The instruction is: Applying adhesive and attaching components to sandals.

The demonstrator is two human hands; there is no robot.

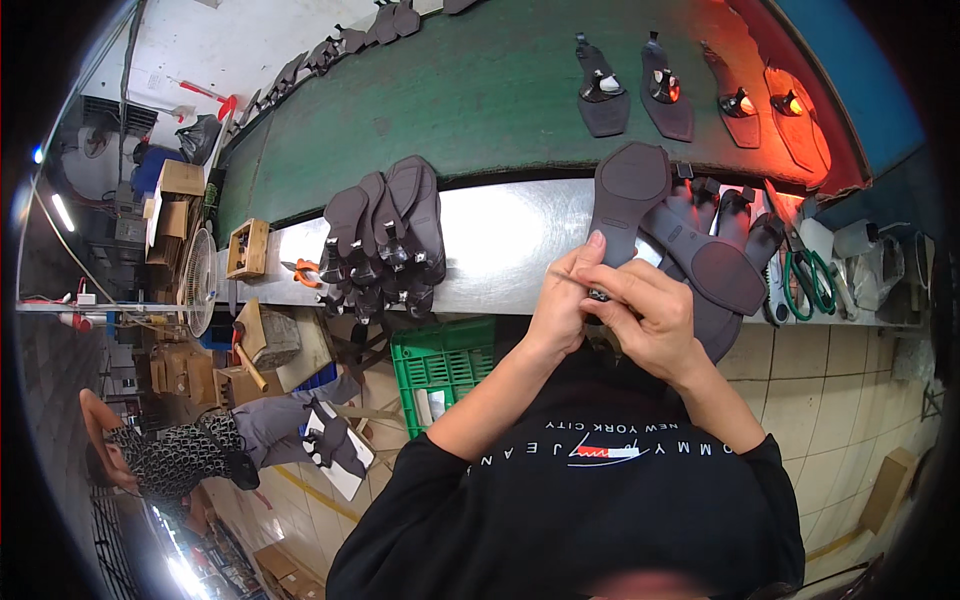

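Note:
Both hands hold one dark grey flat sandal (627, 192) sole-up over the edge of the metal ledge (510, 250). My left hand (562, 305) grips its lower end from the left, thumb lying along the sole. My right hand (652, 318) closes around the same end from the right, fingers pinching at a small metal piece on the strap. Just right of my hands a stack of matching sandals (725, 265) lies sole-up on the ledge, straps pointing away.
A pile of sandals with buckles (385, 240) lies on the ledge at left. Beyond runs a green conveyor belt (470, 95) carrying single sandals (603, 92). Green-handled scissors (812, 282), orange pliers (303, 270), a green crate (445, 365), and another seated person (180, 450) are nearby.

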